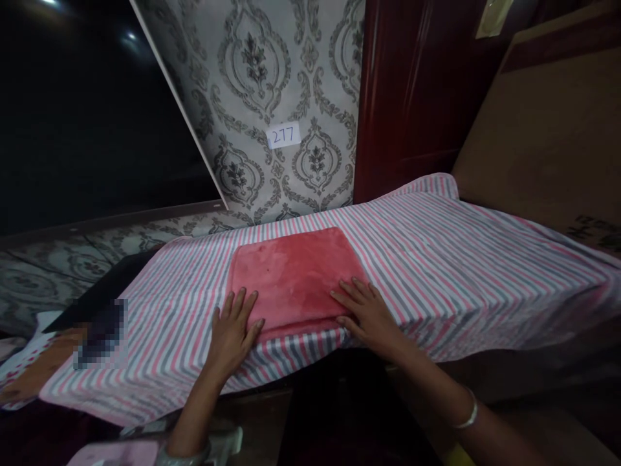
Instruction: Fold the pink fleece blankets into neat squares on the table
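A folded pinkish-red plush cloth [298, 272] lies flat on a striped sheet [427, 246] of pink, grey and white. Its near edge shows more than one layer. My left hand [233, 330] rests with fingers spread over the cloth's near left corner and the sheet beside it. On the near right corner, my right hand [369, 317] lies flat with fingers apart. Neither hand grips anything.
A large dark screen [97, 116] stands at the left, before a patterned wall [310, 84] bearing a paper label [284, 134] marked 277. A dark red door [407, 97] and a big cardboard box [543, 123] stand at the right. The sheet drapes over the near edge.
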Available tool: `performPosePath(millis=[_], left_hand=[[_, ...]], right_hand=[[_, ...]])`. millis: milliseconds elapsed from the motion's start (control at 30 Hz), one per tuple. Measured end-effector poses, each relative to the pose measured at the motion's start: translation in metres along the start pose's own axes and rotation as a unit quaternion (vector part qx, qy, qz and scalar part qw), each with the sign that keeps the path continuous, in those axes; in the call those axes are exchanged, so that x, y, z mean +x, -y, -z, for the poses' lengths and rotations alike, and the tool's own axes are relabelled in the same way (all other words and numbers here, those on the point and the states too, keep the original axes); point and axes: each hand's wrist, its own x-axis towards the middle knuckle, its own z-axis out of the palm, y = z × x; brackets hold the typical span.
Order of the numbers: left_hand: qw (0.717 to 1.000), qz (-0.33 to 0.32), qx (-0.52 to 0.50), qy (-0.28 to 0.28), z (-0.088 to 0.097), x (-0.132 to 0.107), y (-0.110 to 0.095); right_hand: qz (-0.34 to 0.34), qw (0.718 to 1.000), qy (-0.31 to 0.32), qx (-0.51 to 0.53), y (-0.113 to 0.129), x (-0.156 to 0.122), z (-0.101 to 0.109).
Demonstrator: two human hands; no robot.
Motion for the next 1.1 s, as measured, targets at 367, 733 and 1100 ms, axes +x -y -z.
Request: performPosePath(millis=[367,733,1100], left_hand=[[0.995,0.006,0.023,0.096,0.035,0.155,-0.041],[0.996,0.031,0.042,0.075,-0.038,0.167,-0.019],[0.995,0.044,0.030,0.087,-0.040,0.168,-0.017]], right_hand=[[-0.094,0.993,0.063,-0.038,0.021,0.176,0.022],[-0.126,0.990,0.060,-0.034,-0.002,0.186,-0.047],[-0.119,0.991,0.048,-0.047,0.000,0.184,-0.046]])
